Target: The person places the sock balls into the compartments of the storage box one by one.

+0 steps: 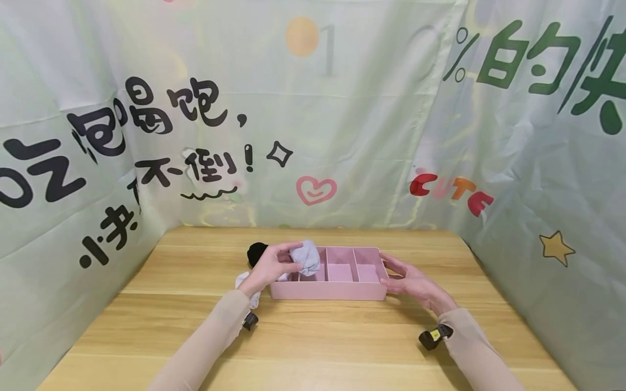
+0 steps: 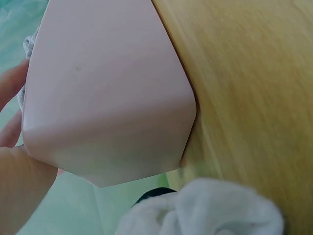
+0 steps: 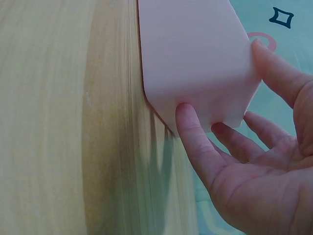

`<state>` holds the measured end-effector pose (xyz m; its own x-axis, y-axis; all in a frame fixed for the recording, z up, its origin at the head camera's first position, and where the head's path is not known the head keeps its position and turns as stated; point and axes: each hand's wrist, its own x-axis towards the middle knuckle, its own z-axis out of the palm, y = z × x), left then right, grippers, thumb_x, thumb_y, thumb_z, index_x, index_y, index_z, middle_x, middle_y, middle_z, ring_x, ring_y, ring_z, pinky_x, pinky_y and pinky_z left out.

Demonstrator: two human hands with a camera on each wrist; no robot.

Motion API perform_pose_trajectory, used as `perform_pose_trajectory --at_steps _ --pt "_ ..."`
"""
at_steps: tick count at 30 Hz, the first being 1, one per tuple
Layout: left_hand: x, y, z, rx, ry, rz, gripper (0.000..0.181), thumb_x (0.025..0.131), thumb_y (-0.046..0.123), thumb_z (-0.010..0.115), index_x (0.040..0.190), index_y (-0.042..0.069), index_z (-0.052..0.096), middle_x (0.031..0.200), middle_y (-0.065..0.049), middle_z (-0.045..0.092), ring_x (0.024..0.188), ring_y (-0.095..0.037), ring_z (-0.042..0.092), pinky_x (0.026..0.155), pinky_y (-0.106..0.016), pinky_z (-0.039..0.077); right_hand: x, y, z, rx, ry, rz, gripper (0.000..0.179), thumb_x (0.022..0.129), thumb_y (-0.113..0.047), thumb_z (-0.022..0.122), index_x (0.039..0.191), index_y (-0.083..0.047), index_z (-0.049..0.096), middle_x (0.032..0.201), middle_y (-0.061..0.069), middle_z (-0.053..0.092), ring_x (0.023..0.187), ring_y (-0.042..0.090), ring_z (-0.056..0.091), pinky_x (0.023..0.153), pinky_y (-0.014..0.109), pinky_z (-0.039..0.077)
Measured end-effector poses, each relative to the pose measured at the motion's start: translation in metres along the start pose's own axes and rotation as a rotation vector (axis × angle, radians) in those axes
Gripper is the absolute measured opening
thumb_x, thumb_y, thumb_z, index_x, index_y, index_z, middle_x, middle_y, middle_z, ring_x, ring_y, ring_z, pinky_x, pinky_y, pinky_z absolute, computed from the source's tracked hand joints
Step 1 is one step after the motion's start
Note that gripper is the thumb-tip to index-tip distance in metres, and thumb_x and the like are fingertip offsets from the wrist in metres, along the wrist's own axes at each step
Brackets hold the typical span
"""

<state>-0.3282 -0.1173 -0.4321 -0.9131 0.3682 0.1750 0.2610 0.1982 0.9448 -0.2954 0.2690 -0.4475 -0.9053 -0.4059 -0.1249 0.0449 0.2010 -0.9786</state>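
Note:
A pink box (image 1: 327, 291) with several compartments stands on the table. Over its left part my left hand (image 1: 274, 267) pinches a light grey rolled sock (image 1: 307, 258) between thumb and fingers. In the left wrist view the box hides most of that sock. At the box's right end my right hand (image 1: 415, 285) touches the wall with spread, fairly straight fingers (image 3: 188, 120); the thumb lies by the front rim. White fabric (image 1: 282, 277) shows inside the leftmost compartment, partly behind my left hand. The compartments toward the right show bare floors.
Left of the box lie a black rolled sock (image 1: 256, 253) and a white sock (image 2: 225, 205), both partly covered by my left hand in the head view. The wooden table (image 1: 332, 347) is bordered by printed cloth walls (image 1: 362, 136) at the back and sides.

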Motion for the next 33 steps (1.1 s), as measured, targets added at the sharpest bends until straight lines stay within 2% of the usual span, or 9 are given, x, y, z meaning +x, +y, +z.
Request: perform_pose_trajectory --at_steps 5,9,15,19,23,26,29,33 --pt "0.0015 -0.0015 0.0016 0.006 -0.017 0.01 0.055 0.082 0.008 0.079 0.134 0.01 0.06 0.114 -0.017 0.069 0.098 -0.02 0.067 0.077 -0.026 0.056 0.0002 0.002 -0.0013 0.003 -0.007 -0.012 0.084 0.092 -0.01 0.068 0.158 -0.013 0.016 0.163 0.019 0.013 0.145 0.046 0.022 0.102 0.041 0.048" --pt "0.0028 -0.0025 0.0019 0.035 -0.023 0.013 0.051 0.082 0.01 0.08 0.13 0.011 0.063 0.11 -0.016 0.07 0.093 -0.019 0.067 0.073 -0.026 0.056 0.0008 0.0029 -0.0017 0.003 -0.007 -0.014 0.082 0.093 -0.009 0.066 0.158 -0.014 0.016 0.164 0.017 0.012 0.146 0.045 0.021 0.102 0.041 0.049" --pt "0.0027 -0.0006 0.0038 0.055 -0.038 -0.024 0.044 0.084 0.011 0.078 0.126 0.014 0.067 0.106 -0.013 0.072 0.088 -0.016 0.067 0.073 -0.032 0.059 0.0009 0.0032 -0.0021 -0.003 -0.013 -0.012 0.081 0.094 -0.009 0.065 0.158 -0.015 0.016 0.164 0.017 0.013 0.146 0.045 0.022 0.102 0.041 0.049" --pt "0.0024 0.0015 0.0055 0.072 -0.035 -0.038 0.036 0.084 0.01 0.077 0.12 0.015 0.071 0.112 -0.011 0.071 0.091 -0.014 0.067 0.074 -0.029 0.058 0.0004 0.0029 -0.002 -0.007 -0.009 -0.006 0.082 0.093 -0.011 0.067 0.158 -0.015 0.017 0.164 0.017 0.012 0.146 0.044 0.022 0.102 0.041 0.048" --pt "0.0024 0.0015 0.0062 0.123 -0.02 -0.016 0.029 0.086 0.012 0.075 0.115 0.016 0.074 0.113 -0.009 0.072 0.089 -0.013 0.067 0.062 -0.023 0.051 -0.0003 0.0026 -0.0015 -0.01 -0.002 0.0 0.082 0.092 -0.012 0.067 0.158 -0.016 0.018 0.164 0.017 0.013 0.146 0.044 0.022 0.102 0.041 0.048" --pt "0.003 0.0005 0.0066 0.148 -0.013 -0.005 0.026 0.087 0.012 0.074 0.112 0.016 0.075 0.11 -0.009 0.073 0.085 -0.013 0.067 0.057 -0.023 0.045 -0.0004 0.0025 -0.0012 -0.016 0.0 0.003 0.081 0.093 -0.011 0.066 0.158 -0.015 0.018 0.163 0.019 0.014 0.145 0.044 0.023 0.102 0.041 0.048" --pt "0.0032 0.0001 0.0068 0.157 -0.008 -0.01 0.023 0.087 0.012 0.074 0.11 0.014 0.076 0.109 -0.007 0.074 0.087 -0.013 0.068 0.06 -0.024 0.047 -0.0004 0.0023 -0.0008 -0.021 0.001 0.004 0.081 0.093 -0.01 0.065 0.158 -0.015 0.017 0.163 0.02 0.015 0.145 0.045 0.024 0.102 0.041 0.048" --pt "0.0029 0.0008 0.0064 0.18 -0.015 -0.011 0.022 0.087 0.015 0.075 0.109 0.014 0.076 0.108 -0.005 0.074 0.094 -0.014 0.069 0.073 -0.027 0.053 -0.0001 0.0019 -0.0006 -0.011 -0.001 0.002 0.082 0.093 -0.01 0.066 0.158 -0.015 0.017 0.163 0.019 0.014 0.145 0.045 0.023 0.102 0.041 0.048"
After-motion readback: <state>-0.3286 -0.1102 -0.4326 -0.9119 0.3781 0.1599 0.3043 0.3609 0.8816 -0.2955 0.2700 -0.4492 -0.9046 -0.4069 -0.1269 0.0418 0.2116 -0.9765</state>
